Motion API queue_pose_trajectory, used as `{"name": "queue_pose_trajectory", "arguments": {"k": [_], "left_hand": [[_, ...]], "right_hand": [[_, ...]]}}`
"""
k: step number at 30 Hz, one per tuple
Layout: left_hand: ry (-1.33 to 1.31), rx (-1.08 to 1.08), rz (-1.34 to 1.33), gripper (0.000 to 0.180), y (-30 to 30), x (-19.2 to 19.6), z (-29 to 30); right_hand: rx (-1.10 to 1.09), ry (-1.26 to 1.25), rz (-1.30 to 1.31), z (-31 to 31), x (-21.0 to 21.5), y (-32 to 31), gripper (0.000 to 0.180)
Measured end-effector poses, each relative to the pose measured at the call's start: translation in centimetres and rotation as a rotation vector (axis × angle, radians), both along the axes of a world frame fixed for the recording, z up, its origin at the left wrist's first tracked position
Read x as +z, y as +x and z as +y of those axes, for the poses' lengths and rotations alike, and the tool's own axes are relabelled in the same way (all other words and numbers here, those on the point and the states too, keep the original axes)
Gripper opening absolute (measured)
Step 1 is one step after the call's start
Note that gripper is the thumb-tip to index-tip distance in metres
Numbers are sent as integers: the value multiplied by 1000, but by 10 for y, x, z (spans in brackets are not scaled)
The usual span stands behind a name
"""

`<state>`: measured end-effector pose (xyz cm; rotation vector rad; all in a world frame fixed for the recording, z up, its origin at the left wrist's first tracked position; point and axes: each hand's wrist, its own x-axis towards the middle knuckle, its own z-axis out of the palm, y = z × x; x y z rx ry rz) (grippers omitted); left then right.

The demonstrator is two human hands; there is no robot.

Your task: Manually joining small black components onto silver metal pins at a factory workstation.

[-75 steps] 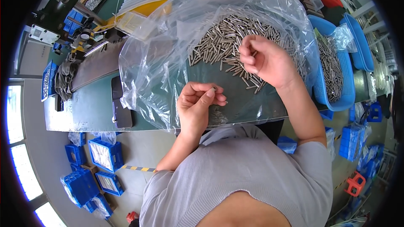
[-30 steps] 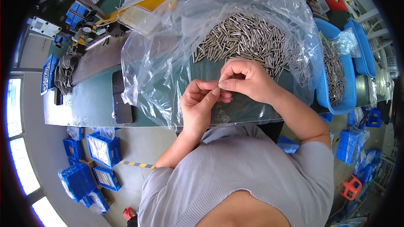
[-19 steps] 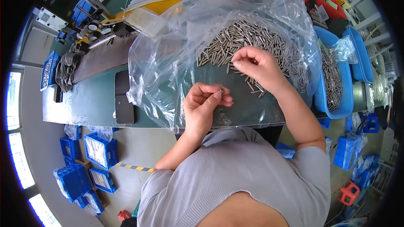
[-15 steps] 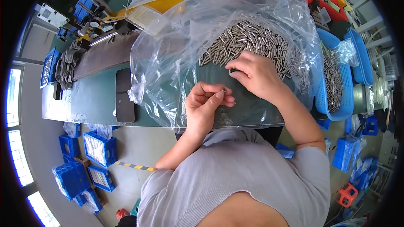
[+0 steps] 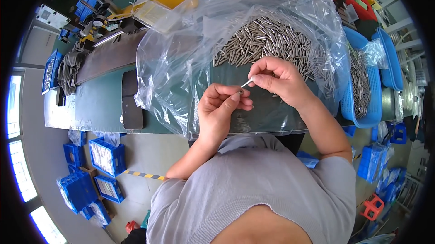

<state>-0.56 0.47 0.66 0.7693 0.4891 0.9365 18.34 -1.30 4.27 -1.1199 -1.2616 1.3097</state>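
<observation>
My right hand (image 5: 277, 80) pinches a thin, shiny metal pin (image 5: 247, 83) between thumb and fingertips, its lower end slanting toward my left hand. My left hand (image 5: 219, 108) is closed, with thumb and forefinger pressed together. A small dark end shows at those fingertips, but fingers cover the rest and I cannot tell its kind. The pin's tip is right by the left fingertips; whether they touch is unclear. Beyond both hands lies a heap of metal pins (image 5: 267, 40) on a large clear plastic bag (image 5: 176, 72). A few loose pins lie under my right wrist.
To the right, a blue basket (image 5: 375, 101) holds more pins, with another blue basket (image 5: 393, 69) behind it. A red bin (image 5: 369, 14) stands at the far right. At left are a dark flat case (image 5: 132, 103) and a machine with a dial gauge (image 5: 98, 23).
My right hand has come away from the edge of the heap, and a pin now shows in its fingers, close to my left hand. The left hand stays nearly in place.
</observation>
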Motion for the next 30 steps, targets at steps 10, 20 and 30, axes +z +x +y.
{"name": "queue_pose_trajectory", "arguments": {"k": [10,20,30], "left_hand": [[15,4,24,6,-1,-2,0],[60,28,74,6,2,-3,-2],[34,46,33,4,2,-3,-2]], "right_hand": [[80,79,-135,2,-8,-9,6],[64,-23,-105,0,-7,-10,8],[-32,-211,393,4,1,22,10]]}}
